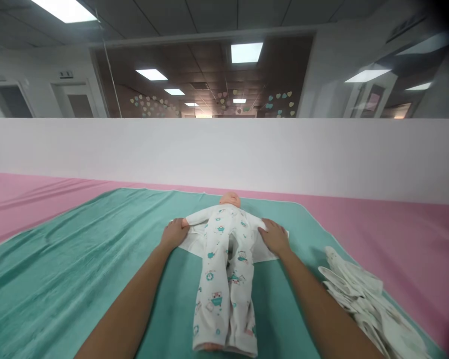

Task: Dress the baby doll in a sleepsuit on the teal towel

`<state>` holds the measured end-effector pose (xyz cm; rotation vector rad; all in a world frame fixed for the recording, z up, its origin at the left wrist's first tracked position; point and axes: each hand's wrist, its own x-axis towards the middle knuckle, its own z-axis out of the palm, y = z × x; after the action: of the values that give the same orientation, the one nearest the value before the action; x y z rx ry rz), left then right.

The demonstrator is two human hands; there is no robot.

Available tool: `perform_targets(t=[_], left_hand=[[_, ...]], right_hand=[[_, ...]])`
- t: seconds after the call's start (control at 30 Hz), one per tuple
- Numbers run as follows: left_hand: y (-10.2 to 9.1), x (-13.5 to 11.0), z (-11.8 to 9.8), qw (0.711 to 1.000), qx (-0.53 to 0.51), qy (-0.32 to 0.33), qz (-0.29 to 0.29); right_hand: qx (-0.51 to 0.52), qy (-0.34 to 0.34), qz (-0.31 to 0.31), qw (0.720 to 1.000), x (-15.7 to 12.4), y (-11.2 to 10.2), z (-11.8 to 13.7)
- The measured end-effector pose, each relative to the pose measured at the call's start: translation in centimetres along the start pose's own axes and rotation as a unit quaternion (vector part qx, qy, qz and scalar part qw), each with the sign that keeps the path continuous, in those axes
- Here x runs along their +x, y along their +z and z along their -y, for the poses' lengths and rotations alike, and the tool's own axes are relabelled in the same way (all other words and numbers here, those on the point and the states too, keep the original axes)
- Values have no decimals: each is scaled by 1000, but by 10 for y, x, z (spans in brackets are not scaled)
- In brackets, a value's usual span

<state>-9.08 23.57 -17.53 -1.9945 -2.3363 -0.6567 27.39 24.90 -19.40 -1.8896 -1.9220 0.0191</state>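
Note:
A baby doll (224, 259) in a white printed sleepsuit lies on its back on a teal blanket (78, 269), head away from me. Under its upper body lies a white cloth (189, 242). My left hand (174, 232) rests on the cloth's left side beside the doll's arm, fingers curled down onto it. My right hand (274, 236) lies flat on the cloth's right side over the doll's other arm, fingers stretched out.
A crumpled white printed garment (362, 299) lies on the blanket at the right. The blanket covers a pink surface (396, 234). A low white wall (224, 154) runs behind it, with glass panels above.

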Motion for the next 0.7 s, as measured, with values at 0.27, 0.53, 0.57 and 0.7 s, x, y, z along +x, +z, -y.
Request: perform_targets(t=[0.27,0.53,0.57,0.7], left_hand=[[-23,0,-46,998,-50,5,-39],[-6,33,-211,965,19,230,122],[-2,36,-221,961,29,234,144],[10,46,-229,948,56,248,191]], right_hand=[[-4,210,-70,975,-5,-13,-23],[11,254,26,967,1,-17,-37],[7,253,38,967,2,-17,-38],[-14,255,21,967,6,-15,-48]])
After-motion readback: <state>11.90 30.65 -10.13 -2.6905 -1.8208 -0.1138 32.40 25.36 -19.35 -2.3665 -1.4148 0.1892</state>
